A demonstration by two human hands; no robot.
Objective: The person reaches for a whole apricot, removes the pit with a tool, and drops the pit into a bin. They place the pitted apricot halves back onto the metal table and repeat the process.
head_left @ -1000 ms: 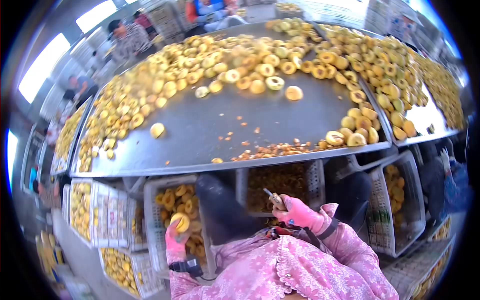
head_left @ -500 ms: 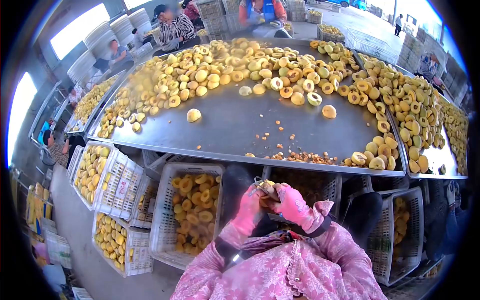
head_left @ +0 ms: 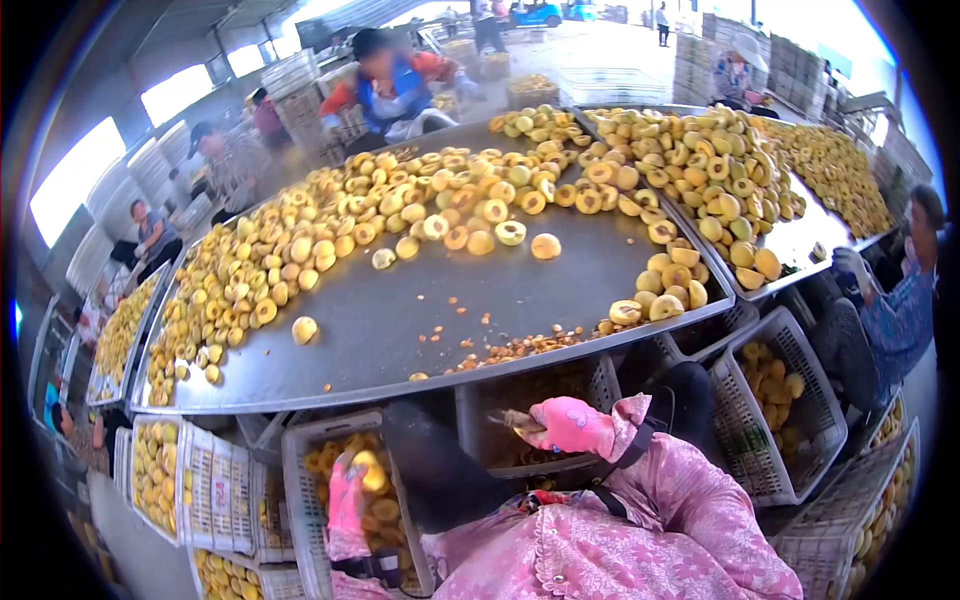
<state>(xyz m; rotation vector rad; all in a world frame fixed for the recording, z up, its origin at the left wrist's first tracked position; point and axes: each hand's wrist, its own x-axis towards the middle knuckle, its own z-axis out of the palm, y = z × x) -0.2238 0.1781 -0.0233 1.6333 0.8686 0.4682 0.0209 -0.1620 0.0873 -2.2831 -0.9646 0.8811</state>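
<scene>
My left hand point(head_left: 349, 502), in a pink glove, is over a white plastic crate point(head_left: 292, 480) of apricot halves. A bright yellow apricot half point(head_left: 372, 470) is at its fingers, which look closed on it. In front of my lap, near the table edge, my right hand point(head_left: 568, 425) wears a matching glove. Its fingers are pressed together, pointing left, with dark, stained tips around a small greyish-brown thing I cannot make out. Another crate point(head_left: 610, 385) stands below that hand, partly under the table.
A metal table point(head_left: 390, 310) bears heaped apricots point(head_left: 410, 190), with loose pits point(head_left: 530, 347) along its near edge. More filled crates stand left point(head_left: 222, 490) and right point(head_left: 800, 480). A co-worker point(head_left: 890, 310) sits at the right; other people work across the table.
My hands, together before, are now apart: the left has moved left and down to the crate, while the right stays before my lap. My view has turned to the right.
</scene>
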